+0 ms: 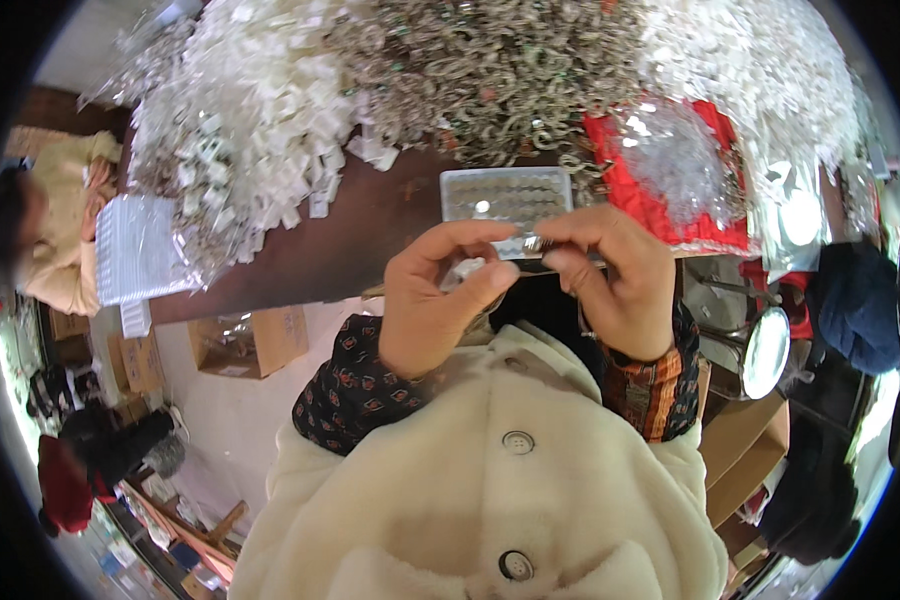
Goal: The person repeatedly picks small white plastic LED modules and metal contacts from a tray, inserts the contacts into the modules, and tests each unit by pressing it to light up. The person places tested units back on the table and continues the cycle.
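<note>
My left hand [435, 290] is curled, with thumb and forefinger close together. A small crumpled white or clear piece, perhaps plastic [465, 268], sits in its fingers. Just beside it, my right hand [620, 285] pinches a small shiny metal piece [533, 243] between thumb and fingertips; its exact kind is too small to make out. Both hands are above the table's front edge. Right behind them lies a shallow white tray [455, 180] with rows of small round hollows or pieces, its near edge partly covered by my fingers.
Heaped along the table [315, 245] are white tags [280, 110], small silvery metal pieces [470, 70] and clear plastic pieces [770, 70]. Clear bags lie on red cloth [620, 190] to the right. Stacked plastic trays [140, 250] stand left, near another person [65, 230]. Cardboard boxes [280, 340] are below.
</note>
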Demonstrator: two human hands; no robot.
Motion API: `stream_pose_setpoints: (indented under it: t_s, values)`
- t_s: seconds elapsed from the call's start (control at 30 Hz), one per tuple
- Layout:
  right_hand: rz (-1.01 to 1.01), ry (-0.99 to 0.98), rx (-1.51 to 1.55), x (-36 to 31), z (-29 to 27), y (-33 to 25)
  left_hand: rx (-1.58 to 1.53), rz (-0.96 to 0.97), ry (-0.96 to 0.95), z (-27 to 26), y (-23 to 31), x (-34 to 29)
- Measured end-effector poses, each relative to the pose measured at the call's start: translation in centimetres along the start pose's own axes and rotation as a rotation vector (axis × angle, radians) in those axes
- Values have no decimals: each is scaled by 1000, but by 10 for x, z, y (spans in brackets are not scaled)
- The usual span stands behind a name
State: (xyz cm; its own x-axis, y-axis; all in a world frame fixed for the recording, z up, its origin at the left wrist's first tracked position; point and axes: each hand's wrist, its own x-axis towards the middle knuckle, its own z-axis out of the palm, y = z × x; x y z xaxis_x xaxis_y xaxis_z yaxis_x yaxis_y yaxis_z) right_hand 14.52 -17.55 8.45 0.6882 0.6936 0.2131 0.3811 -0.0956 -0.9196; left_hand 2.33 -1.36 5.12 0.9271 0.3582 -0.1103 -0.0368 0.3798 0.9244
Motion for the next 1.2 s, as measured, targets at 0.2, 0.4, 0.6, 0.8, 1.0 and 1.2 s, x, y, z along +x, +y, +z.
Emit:
stream_pose_setpoints:
  t_s: [0.2,0.4,0.6,0.8,1.0,1.2]
  values:
    - [-199,-37,-145,-13,26,-4,226,8,-13,-12,8,-8]
    - [-401,-130,-375,-15,29,3,543,181,-110,-34,12,-9]
    - [-302,127,-198,-15,61,7,-129,9,203,-17,-7,-17]
    - [-70,206,-158,-14,53,8,561,171,304,-42,4,12]
    - [-73,144,-128,-8,41,6,1560,382,348,-89,3,77]
    - [-82,132,-87,-8,40,8,1522,373,356,-95,-1,76]
